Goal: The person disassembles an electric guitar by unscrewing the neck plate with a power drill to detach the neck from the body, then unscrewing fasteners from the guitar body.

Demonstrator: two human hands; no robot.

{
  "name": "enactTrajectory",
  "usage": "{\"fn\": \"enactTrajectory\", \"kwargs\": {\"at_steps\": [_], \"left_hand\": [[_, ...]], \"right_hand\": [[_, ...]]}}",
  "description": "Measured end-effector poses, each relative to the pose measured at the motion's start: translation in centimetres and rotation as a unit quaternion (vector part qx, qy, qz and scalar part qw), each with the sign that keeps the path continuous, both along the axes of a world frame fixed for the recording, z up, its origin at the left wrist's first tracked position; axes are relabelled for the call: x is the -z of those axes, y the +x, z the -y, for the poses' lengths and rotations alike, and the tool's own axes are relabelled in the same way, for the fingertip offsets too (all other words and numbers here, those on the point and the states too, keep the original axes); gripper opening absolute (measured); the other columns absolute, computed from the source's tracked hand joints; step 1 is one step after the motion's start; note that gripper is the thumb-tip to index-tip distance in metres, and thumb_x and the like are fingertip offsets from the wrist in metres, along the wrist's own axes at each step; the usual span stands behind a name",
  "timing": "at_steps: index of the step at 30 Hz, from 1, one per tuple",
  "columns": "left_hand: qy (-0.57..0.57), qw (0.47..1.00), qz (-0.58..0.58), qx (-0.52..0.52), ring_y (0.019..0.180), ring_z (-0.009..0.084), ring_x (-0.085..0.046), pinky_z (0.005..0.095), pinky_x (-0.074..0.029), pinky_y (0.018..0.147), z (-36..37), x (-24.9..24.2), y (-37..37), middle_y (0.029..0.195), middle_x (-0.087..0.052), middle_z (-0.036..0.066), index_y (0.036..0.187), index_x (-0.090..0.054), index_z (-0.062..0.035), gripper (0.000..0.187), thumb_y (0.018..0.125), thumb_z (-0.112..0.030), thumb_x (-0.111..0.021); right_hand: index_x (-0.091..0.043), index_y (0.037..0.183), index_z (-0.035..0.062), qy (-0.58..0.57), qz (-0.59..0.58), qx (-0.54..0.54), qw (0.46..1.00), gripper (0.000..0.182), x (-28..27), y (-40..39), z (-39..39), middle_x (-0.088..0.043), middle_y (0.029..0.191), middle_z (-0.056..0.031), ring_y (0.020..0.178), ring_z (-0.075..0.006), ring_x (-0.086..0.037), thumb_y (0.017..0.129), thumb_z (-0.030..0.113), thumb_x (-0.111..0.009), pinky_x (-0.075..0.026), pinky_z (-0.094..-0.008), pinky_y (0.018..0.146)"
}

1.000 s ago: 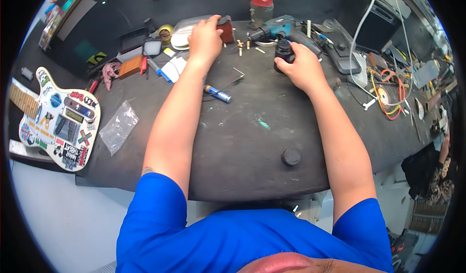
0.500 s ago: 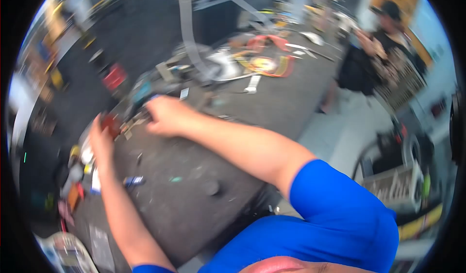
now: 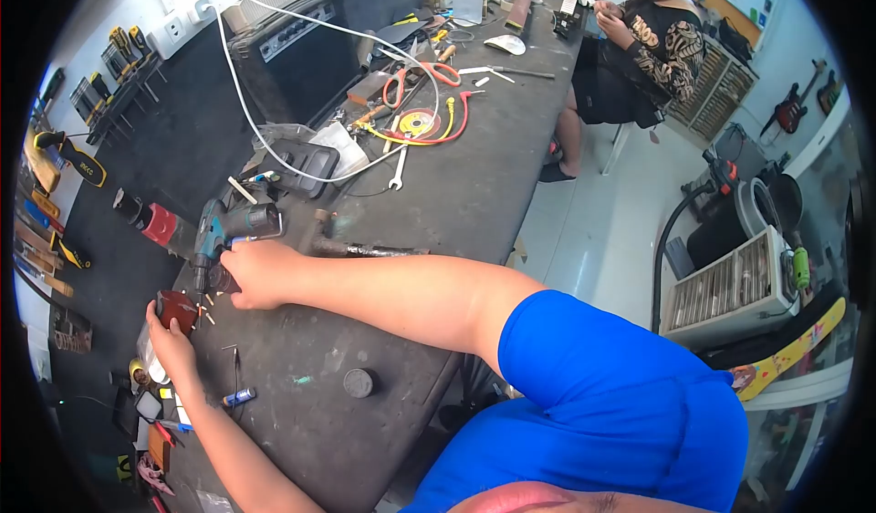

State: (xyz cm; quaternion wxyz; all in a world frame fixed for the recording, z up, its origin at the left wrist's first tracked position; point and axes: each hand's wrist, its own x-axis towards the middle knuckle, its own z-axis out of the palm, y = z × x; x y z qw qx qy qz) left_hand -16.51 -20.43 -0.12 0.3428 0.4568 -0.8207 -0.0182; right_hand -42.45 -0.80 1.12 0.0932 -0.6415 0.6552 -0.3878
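My left hand (image 3: 172, 351) is at the table's left edge, its fingers against a dark red, glossy block-like piece (image 3: 177, 310) that it grips from the near side. My right hand (image 3: 263, 273) reaches across with curled fingers, beside a dark round object (image 3: 220, 279) partly hidden by it. What those fingers hold is hard to make out. Just beyond lies a teal cordless drill (image 3: 212, 228), its chuck pointing toward the red piece. A few short light sticks (image 3: 209, 310) lie between my hands. A hammer (image 3: 351, 248) rests behind my right forearm.
Toward the back are a wrench (image 3: 398, 174), orange-handled scissors (image 3: 394, 89), a black tray (image 3: 308, 163) and a white cable (image 3: 239, 103). Nearer lie a blue-and-white tube (image 3: 239, 396) and a black round cap (image 3: 359, 383). Another person (image 3: 652, 48) sits at the table's far right side.
The view has shifted and sharpened from blur. Both hands appear lower and a little to the left in the picture, with the red piece still at my left hand.
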Motion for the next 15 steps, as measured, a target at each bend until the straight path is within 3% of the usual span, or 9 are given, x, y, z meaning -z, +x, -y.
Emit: {"fn": "enactTrajectory", "kwargs": {"at_steps": [5, 6, 7, 8, 10, 11, 13, 14, 15], "left_hand": [[-0.004, 1.000, -0.030, -0.003, 0.114, 0.0390, -0.070, 0.0448, -0.053, 0.098, 0.7, 0.2, 1.2, 0.130, -0.069, 0.026, 0.150, -0.050, -0.0074, 0.055, 0.098, 0.001, -0.065], [0.101, 0.992, -0.075, -0.013, 0.113, 0.0368, -0.072, 0.0447, -0.054, 0.096, 0.6, -0.2, 1.0, 0.128, -0.071, 0.024, 0.148, -0.052, -0.0064, 0.054, 0.096, 0.002, -0.067], [-0.043, 0.998, -0.026, 0.026, 0.113, 0.0353, -0.072, 0.0445, -0.055, 0.096, 0.9, 0.3, 1.2, 0.129, -0.072, 0.022, 0.146, -0.055, -0.0064, 0.054, 0.095, 0.001, -0.068], [-0.066, 0.996, -0.042, 0.034, 0.117, 0.0348, -0.071, 0.0423, -0.054, 0.100, 1.8, 1.0, 0.8, 0.130, -0.072, 0.022, 0.145, -0.058, -0.0066, 0.053, 0.093, -0.001, -0.069], [0.022, 0.996, -0.091, 0.010, 0.124, 0.0381, -0.068, 0.0420, -0.052, 0.105, -1.9, -1.2, -1.9, 0.133, -0.069, 0.023, 0.144, -0.061, -0.0053, 0.052, 0.092, -0.005, -0.069], [-0.022, 0.998, -0.048, 0.016, 0.122, 0.0403, -0.068, 0.0441, -0.053, 0.104, -2.1, -1.6, -1.9, 0.132, -0.069, 0.024, 0.143, -0.061, -0.0045, 0.051, 0.092, -0.005, -0.066], [0.004, 0.998, -0.056, 0.036, 0.108, 0.0423, -0.069, 0.0504, -0.053, 0.096, -2.9, -2.7, -2.7, 0.117, -0.071, 0.024, 0.131, -0.064, -0.0037, 0.038, 0.093, -0.009, -0.061], [0.049, 0.998, -0.010, -0.038, 0.102, 0.0415, -0.070, 0.0542, -0.053, 0.092, -2.9, -2.7, -2.8, 0.107, -0.071, 0.023, 0.124, -0.065, -0.0063, 0.030, 0.095, -0.012, -0.062], [0.096, 0.992, -0.063, -0.051, 0.098, 0.0408, -0.071, 0.0559, -0.054, 0.087, -2.6, -3.5, -3.4, 0.101, -0.071, 0.021, 0.124, -0.064, -0.0096, 0.028, 0.097, -0.012, -0.060]], "right_hand": [[-0.064, 0.114, -0.0001, 0.018, 0.004, -0.004, 1.000, 0.050, -0.3, 0.0, -0.3, -0.068, 0.113, -0.0216, 0.104, -0.0417, -0.071, 0.081, 0.033, -0.079, -0.058, -0.0507, 0.089], [-0.063, 0.115, 0.0000, 0.023, 0.002, -0.006, 1.000, 0.050, -0.4, -0.1, -0.3, -0.068, 0.113, -0.0217, 0.104, -0.0417, -0.071, 0.081, 0.033, -0.079, -0.058, -0.0506, 0.089], [-0.065, 0.113, 0.0005, 0.006, -0.013, -0.012, 1.000, 0.047, -0.6, -0.2, -0.1, -0.069, 0.113, -0.0223, 0.105, -0.0415, -0.071, 0.081, 0.033, -0.078, -0.058, -0.0506, 0.091], [-0.068, 0.106, 0.0012, 0.028, -0.012, -0.018, 0.999, 0.041, -0.5, -0.4, 0.2, -0.071, 0.107, -0.0228, 0.104, -0.0405, -0.071, 0.080, 0.031, -0.076, -0.058, -0.0516, 0.089], [-0.069, 0.098, -0.0001, 0.021, 0.012, -0.033, 0.999, 0.036, -1.0, -0.7, -0.3, -0.072, 0.102, -0.0238, 0.102, -0.0413, -0.071, 0.077, 0.028, -0.075, -0.057, -0.0538, 0.085], [-0.068, 0.100, -0.0016, 0.036, -0.019, -0.035, 0.999, 0.038, -1.4, -0.5, 0.0, -0.072, 0.104, -0.0244, 0.102, -0.0427, -0.071, 0.078, 0.028, -0.075, -0.057, -0.0542, 0.085], [-0.065, 0.116, -0.0016, -0.003, -0.034, -0.044, 0.998, 0.046, -0.2, -0.4, 0.7, -0.070, 0.114, -0.0246, 0.108, -0.0427, -0.069, 0.085, 0.031, -0.075, -0.056, -0.0528, 0.090], [-0.062, 0.122, -0.0009, -0.004, -0.033, -0.035, 0.999, 0.051, -0.8, 0.1, 0.0, -0.067, 0.123, -0.0237, 0.113, -0.0429, -0.067, 0.086, 0.032, -0.076, -0.056, -0.0528, 0.094], [-0.060, 0.128, 0.0001, 0.033, -0.027, -0.030, 0.999, 0.054, -1.1, 0.2, 0.2, -0.063, 0.131, -0.0234, 0.119, -0.0426, -0.065, 0.087, 0.032, -0.075, -0.055, -0.0522, 0.098]]}}
